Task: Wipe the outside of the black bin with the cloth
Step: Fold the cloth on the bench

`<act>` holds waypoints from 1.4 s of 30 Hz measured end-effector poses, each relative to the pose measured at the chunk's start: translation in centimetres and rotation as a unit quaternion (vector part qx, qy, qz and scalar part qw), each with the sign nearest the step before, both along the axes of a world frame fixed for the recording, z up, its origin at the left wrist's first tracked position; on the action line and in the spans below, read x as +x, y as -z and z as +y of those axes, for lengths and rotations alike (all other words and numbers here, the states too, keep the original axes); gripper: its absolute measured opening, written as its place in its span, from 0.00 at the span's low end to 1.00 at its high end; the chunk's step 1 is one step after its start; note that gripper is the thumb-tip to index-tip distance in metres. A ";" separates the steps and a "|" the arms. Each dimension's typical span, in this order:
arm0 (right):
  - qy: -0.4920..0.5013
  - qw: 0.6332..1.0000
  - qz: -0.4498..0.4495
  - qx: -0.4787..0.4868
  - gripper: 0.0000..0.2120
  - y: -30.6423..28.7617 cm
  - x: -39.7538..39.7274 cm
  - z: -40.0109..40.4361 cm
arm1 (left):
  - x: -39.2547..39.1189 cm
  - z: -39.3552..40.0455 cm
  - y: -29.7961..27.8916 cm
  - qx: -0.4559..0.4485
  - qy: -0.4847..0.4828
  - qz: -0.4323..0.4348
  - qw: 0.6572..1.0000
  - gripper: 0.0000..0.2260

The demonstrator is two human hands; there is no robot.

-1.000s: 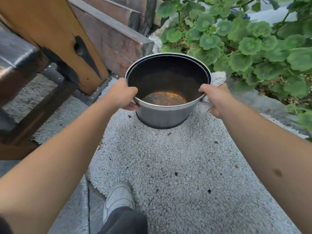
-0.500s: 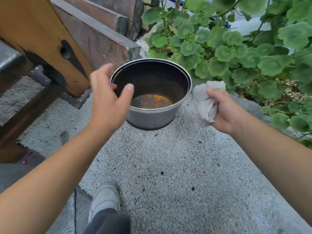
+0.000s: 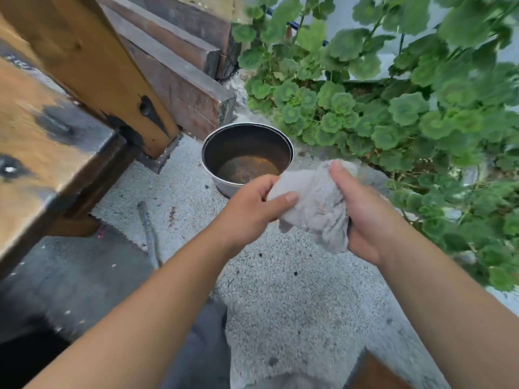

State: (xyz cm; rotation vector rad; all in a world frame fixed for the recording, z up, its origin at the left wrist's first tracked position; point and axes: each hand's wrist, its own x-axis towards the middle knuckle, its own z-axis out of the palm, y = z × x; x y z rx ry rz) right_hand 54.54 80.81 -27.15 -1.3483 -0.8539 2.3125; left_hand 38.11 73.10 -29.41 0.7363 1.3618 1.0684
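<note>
The bin [image 3: 224,141] is a round metal bucket with a dark inside and a rusty orange bottom. It stands upright on the pebbled ground, a little beyond my hands. A crumpled grey-white cloth [image 3: 314,203] is held in front of the bin's near right side. My left hand [image 3: 250,209] pinches the cloth's left edge with thumb and fingers. From the right, my right hand [image 3: 362,214] grips the cloth, thumb on top. Neither hand touches the bin.
A wooden post [image 3: 92,60] and a wooden bench [image 3: 47,130] stand to the left of the bin. Stone steps [image 3: 179,66] rise behind it. Green leafy plants [image 3: 393,108] crowd the right side. A thin grey rod [image 3: 148,231] lies on the ground.
Both hands let go of the bin, which now stands on the ground. The hands drew back toward me and met on the cloth. My view rose and pulled away.
</note>
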 end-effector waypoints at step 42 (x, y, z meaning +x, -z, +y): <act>-0.606 0.415 0.089 0.673 0.10 -53.0 -25.5 -57.6 | -11.6 -67.8 -50.8 -0.072 -0.258 0.347 0.898 0.14</act>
